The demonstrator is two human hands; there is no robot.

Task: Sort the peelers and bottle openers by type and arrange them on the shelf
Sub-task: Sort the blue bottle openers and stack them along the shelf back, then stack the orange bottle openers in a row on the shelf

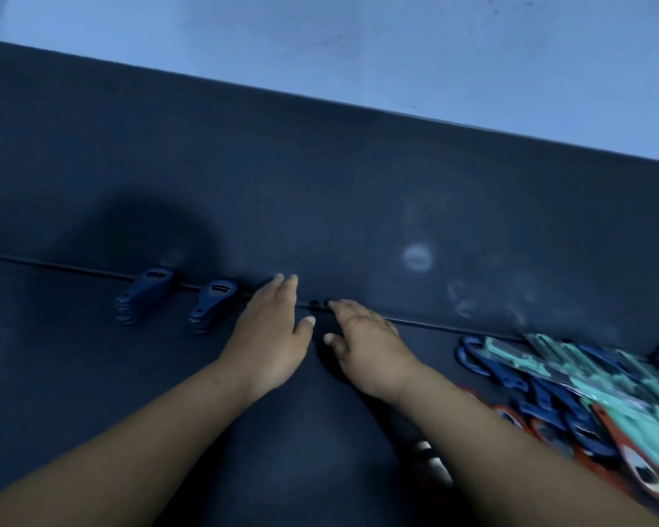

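Two stacks of dark blue bottle openers stand on the shelf [92, 374] at the seam where it meets the back panel [320, 184]. They are the left stack [145, 294] and, near it but apart, the second stack [212, 306]. Each opener is flat, with a rounded head, an oval slot and a narrow handle pointing toward the person. Each stack is a few openers deep, but blur hides the exact count.

Just right of the second stack the left hand [271, 332] lies with fingers straight and together, thumb spread, holding nothing. The right hand [366, 348] sits close beside it, fingers lowered to the shelf. A small dark thing [314, 303] shows at its fingertips, and I cannot tell whether the hand grips anything.

Well to the right is an unsorted heap of blue openers [510, 378], teal peelers [605, 378] and orange-red openers [632, 462], overlapping and too smeared to count. A pale wall [358, 39] rises behind.
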